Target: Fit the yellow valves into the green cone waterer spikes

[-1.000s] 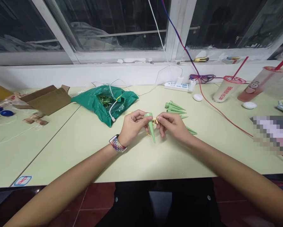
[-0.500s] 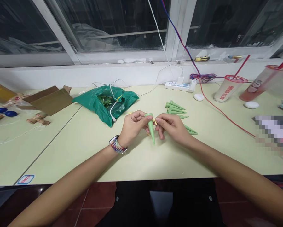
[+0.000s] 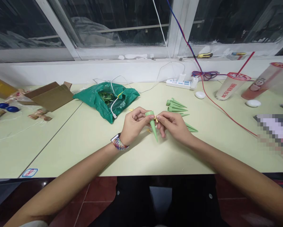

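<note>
Between thumb and fingers, my left hand (image 3: 136, 123) grips a hollow green plastic spike (image 3: 153, 126), its wide end up and its point tilted down. My right hand (image 3: 171, 123) is closed in a pinch on a small yellow plastic piece (image 3: 156, 119) at the spike's side; whether the piece sits in the spike I cannot tell. Another yellow piece (image 3: 149, 130) lies on the table beneath my hands, and one more (image 3: 131, 109) lies behind my left hand. Several green spikes (image 3: 176, 108) lie beyond my right hand, partly hidden by it.
A green plastic bag (image 3: 91, 97) holding more green parts lies open at the back left, near a cardboard box (image 3: 53, 96) and wooden toys (image 3: 39, 115). Behind are a power strip (image 3: 179, 83) and cables. Drink cups (image 3: 231, 86) and a red cable (image 3: 223, 108) are on the right.
The view has shifted slightly. The spike's tip has swung a little to the right, and both hands keep their hold, close together.
</note>
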`<state>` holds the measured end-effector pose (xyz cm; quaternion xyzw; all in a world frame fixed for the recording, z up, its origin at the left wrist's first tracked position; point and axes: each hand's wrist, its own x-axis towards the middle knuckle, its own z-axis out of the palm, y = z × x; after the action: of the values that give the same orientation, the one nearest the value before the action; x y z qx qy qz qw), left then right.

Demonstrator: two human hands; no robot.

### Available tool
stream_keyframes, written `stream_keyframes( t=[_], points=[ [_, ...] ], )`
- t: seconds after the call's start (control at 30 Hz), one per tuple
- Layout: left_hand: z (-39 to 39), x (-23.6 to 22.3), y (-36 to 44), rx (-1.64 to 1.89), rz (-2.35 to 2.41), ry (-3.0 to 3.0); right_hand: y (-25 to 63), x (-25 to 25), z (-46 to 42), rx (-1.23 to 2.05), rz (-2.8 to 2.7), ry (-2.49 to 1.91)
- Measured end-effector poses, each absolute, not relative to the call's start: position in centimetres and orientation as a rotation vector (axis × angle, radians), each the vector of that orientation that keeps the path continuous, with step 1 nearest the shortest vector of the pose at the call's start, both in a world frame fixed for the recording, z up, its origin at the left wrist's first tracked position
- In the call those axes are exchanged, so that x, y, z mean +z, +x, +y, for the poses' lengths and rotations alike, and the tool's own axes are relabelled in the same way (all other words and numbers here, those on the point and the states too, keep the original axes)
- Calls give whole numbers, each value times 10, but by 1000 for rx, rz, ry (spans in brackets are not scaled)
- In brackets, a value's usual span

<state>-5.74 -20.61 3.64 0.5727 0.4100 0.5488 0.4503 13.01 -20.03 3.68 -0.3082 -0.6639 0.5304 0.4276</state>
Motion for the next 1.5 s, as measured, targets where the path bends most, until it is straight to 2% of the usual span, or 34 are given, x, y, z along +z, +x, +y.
stream_keyframes(
  t=[0.27,0.47,0.6,0.73,1.0,1.17,1.5],
  points=[
    [-181,43,-81,1349,1011,1632,127,23,-190,1102,-1891,-821],
    [-164,45,-103,1466,1006,1519,118,12,-193,222,-2474,-907],
    [-160,42,-105,1488,1071,1477,110,9,-199,49,-2692,-996],
    [-163,40,-99,1423,1063,1405,116,8,-196,187,-2637,-954],
    [-178,37,-83,1205,820,1242,130,24,-180,1032,-1809,-796],
    [-193,39,-71,1099,809,1250,126,28,-188,1141,-1676,-640],
    [-194,34,-67,1143,896,1307,122,28,-195,1299,-1548,-641]
  ],
)
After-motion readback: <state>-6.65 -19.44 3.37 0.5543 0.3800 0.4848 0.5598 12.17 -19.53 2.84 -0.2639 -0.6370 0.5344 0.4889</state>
